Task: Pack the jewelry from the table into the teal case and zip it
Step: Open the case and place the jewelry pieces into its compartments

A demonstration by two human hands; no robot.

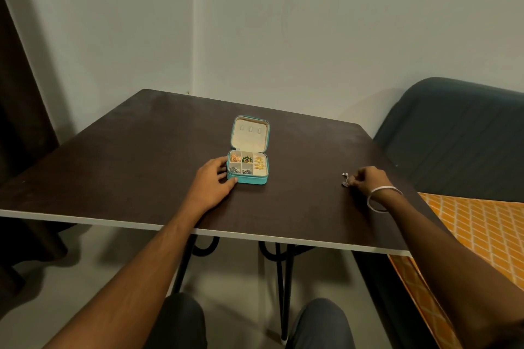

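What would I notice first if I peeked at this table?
Probably the bright teal case, lying open in the middle of the dark table, with gold and green jewelry sparkling in its little compartments. The left hand rests against the case's near left corner. Off to the right, the right hand pinches a small silvery piece at the tabletop, with a white bangle on that wrist.

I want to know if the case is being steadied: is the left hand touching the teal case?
Touching: the head view shows the left hand with its fingers against the teal case's left side.
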